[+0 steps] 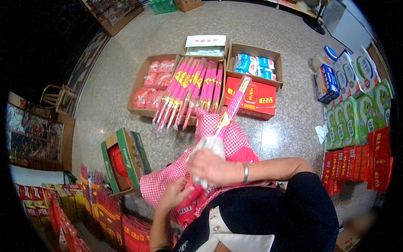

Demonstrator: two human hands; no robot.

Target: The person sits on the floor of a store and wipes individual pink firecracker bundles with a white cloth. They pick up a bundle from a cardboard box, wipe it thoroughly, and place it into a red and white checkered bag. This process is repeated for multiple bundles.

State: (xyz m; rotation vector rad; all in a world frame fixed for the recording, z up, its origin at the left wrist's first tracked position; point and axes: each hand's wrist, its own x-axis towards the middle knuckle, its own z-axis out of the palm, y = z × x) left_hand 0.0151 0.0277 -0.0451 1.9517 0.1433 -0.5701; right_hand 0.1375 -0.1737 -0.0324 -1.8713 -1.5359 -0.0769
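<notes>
My right hand [207, 168], slightly blurred, is closed around a white knitted cloth or glove [209, 146]. A long pink packet of incense sticks [233, 107] in clear wrapping slants up and away from the cloth; its lower end is hidden. Just below and to the left is my left hand [176, 193], thumb and fingers curved close to the cloth's lower end. Whether the left fingers grip anything cannot be seen. Under both hands, a pink-and-white checked apron or cloth [163, 186] covers my lap.
Ahead stands a carton [141, 111] with similar pink packets [192, 85] and red bags [160, 74]. Beside it are a box of blue packets [255, 67] and a red drinks box [258, 100]. A banana carton [121, 167] is left; stacked boxes [355, 123] line the right.
</notes>
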